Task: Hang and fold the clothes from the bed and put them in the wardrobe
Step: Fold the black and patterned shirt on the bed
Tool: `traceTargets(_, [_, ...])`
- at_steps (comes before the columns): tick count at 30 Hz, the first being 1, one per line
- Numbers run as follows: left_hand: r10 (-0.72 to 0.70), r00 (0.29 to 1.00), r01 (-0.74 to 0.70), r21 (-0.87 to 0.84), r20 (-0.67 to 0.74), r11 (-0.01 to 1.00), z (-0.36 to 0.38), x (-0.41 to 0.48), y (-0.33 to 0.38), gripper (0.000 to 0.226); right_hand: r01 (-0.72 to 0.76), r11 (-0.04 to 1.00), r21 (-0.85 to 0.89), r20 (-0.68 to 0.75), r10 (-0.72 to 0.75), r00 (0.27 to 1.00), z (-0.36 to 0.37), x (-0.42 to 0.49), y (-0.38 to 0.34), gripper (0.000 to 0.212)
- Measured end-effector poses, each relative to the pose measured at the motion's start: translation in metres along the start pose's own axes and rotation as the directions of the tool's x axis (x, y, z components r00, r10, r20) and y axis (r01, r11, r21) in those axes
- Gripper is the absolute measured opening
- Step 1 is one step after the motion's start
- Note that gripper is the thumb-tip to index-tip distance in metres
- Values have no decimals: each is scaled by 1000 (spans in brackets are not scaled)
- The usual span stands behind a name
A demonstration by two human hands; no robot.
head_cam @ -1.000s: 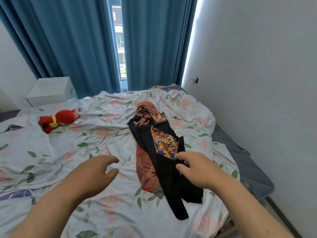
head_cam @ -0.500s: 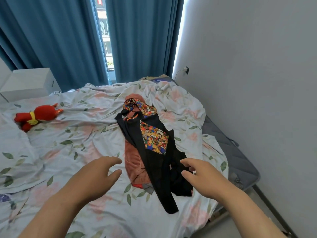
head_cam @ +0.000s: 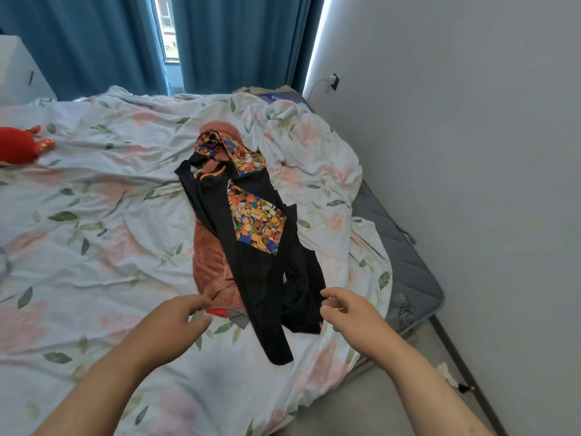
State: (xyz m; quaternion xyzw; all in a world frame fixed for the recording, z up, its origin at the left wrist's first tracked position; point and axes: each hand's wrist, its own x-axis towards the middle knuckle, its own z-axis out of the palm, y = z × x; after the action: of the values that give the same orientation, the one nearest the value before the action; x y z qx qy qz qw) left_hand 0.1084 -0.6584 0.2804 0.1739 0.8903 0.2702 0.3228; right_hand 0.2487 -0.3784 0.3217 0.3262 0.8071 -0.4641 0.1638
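I am at the very start of the job, by my judgement: nothing is lifted yet, and both my hands reach toward the pile of clothes on the bed with the pale floral quilt (head_cam: 103, 196). My left hand (head_cam: 171, 324) hangs with fingers loosely spread and lightly bent, holding nothing, its fingertips just short of the near edge of the rust-coloured velvety garment (head_cam: 209, 262). My right hand (head_cam: 352, 313) is likewise relaxed and empty, its fingers near the lower right edge of the black garment with the bright multicoloured printed panels (head_cam: 261, 272); I cannot tell whether they already brush the cloth.

The black garment lies on top, stretched away from me between my two hands, its dark tail end (head_cam: 276, 347) pointing back toward me and its patterned collar part farthest off. The rust piece lies under it, showing on my left-hand side. A small scrap of red and grey cloth (head_cam: 228, 314) peeks out beneath, just beyond my left fingertips.

The next move, as I see it, calls for taking the top black piece first: pinch it at two separated points, lift it clear of the rust one so the two do not drag together, and shake it out to find its shoulders for hanging. Beyond my left hand, far off, lies a red plush toy (head_cam: 19, 146).
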Motion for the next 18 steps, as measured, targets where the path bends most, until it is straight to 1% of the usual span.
traceTargets(2, [-30,999,32,-95,13,995,23,26,9,17,-46,998,33,38,44,998,4,26,18,43])
traceTargets(5, [-95,995,99,-211,31,972,67,72,19,19,-121,991,56,123,114,986,15,71,47,44])
traceTargets(7, [-161,983,178,-265,83,948,99,107,14,18,-154,986,55,180,142,973,23,110,69,46])
traceTargets(9, [-219,967,248,-292,128,924,131,143,6,32,-180,983,47,204,167,965,29,151,86,47])
traceTargets(12, [-338,934,357,-370,117,858,167,194,-7,45,-182,983,35,191,172,966,38,213,104,46])
traceTargets(14, [-442,889,449,-420,121,788,188,231,-13,52,-172,984,39,183,162,970,42,250,109,45])
traceTargets(16, [-523,832,541,-476,183,694,210,265,-25,50,-137,991,7,199,133,971,47,284,115,45])
traceTargets(18, [-612,755,630,-524,237,574,233,292,-38,50,-91,995,-37,230,97,968,51,316,119,48])
